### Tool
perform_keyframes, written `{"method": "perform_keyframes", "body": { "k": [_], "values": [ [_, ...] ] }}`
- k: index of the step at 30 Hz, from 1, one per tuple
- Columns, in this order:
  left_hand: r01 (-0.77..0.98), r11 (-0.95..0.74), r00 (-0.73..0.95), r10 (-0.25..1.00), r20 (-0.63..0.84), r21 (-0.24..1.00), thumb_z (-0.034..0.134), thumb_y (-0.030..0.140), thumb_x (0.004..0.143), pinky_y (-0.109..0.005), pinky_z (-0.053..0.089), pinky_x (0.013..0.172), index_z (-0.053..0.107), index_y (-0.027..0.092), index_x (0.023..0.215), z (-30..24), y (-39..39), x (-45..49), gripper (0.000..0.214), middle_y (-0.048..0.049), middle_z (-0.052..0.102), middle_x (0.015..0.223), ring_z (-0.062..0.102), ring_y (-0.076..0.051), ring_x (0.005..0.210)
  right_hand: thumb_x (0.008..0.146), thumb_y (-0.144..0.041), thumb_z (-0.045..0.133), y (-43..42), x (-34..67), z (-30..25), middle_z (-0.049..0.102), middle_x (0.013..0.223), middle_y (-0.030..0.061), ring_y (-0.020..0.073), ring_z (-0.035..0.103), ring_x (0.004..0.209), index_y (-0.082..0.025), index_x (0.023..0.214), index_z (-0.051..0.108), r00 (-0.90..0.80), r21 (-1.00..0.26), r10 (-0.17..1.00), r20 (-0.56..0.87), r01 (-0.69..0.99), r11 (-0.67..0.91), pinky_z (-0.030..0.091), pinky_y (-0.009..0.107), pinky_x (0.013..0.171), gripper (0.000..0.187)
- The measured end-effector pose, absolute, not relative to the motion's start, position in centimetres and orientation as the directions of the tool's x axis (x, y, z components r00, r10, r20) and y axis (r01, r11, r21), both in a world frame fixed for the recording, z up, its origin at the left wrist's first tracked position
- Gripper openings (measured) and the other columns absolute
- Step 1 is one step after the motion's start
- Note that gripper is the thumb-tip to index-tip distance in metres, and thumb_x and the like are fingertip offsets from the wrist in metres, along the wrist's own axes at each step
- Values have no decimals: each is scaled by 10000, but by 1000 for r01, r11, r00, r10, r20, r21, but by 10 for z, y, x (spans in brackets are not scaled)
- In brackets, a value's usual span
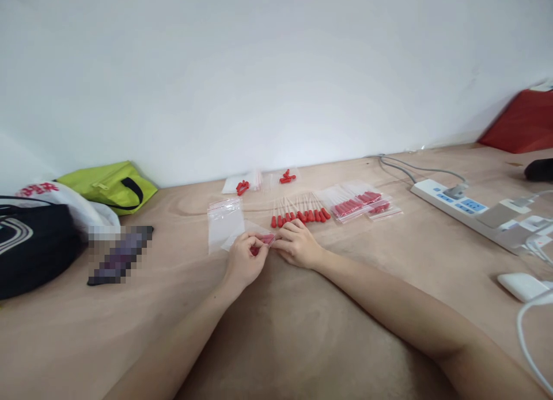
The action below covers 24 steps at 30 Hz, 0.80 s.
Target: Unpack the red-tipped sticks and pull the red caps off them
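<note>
My left hand (pixel 243 260) and my right hand (pixel 297 244) meet at the middle of the wooden table (pixel 276 331). Both pinch the same small clear zip bag (pixel 264 239), which has red-tipped pieces inside. Just beyond my fingers lies a row of several red-tipped sticks (pixel 299 211). An empty clear zip bag (pixel 224 222) lies flat to the left of them. Filled bags (pixel 358 203) with red pieces are stacked to the right of the row.
Loose red caps (pixel 242 187) and more red caps (pixel 286 177) lie on bags near the wall. A white power strip (pixel 464 208) with cables sits at right, with a white charger (pixel 521 286) nearer. A black bag (pixel 30 241), a green pouch (pixel 110 186) and a dark blurred object (pixel 121 255) are at left.
</note>
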<state>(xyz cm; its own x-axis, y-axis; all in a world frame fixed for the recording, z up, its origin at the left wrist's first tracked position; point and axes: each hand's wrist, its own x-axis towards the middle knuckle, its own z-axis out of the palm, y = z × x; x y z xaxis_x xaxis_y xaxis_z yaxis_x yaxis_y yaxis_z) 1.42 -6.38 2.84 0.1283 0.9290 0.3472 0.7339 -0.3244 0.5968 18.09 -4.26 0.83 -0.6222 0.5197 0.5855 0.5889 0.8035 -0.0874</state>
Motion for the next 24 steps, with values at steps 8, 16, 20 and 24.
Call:
{"method": "perform_keyframes", "body": {
  "k": [8,16,20,24],
  "values": [
    [702,-307,86,933,351,643,519,214,708,-272,447,642,568,178,559,30,-63,13,161,-27,607,760,574,-153,748,802,-349,494,-54,177,19,612,713,12,131,473,723,-180,678,600,-441,-408,800,408,696,591,239,291,688,235],
    [681,-383,126,901,415,624,493,231,742,-300,448,729,561,181,575,26,-72,23,187,-31,610,780,570,-155,780,893,-467,262,-58,165,26,648,707,9,146,543,726,-212,711,625,-205,-607,977,53,770,194,219,307,676,480],
    [688,-376,130,905,405,621,507,222,731,-327,441,758,574,188,562,27,-77,28,185,-31,622,784,566,-163,794,888,-403,310,-61,162,25,665,744,22,158,555,757,-225,757,642,-178,-590,982,57,788,177,222,322,685,398],
    [701,-364,124,909,399,613,504,219,727,-330,440,754,569,187,551,26,-77,29,190,-33,628,789,564,-165,791,864,-432,345,-62,162,27,647,650,7,142,547,689,-209,664,632,-160,-607,986,43,780,153,227,324,685,415]
  ]
}}
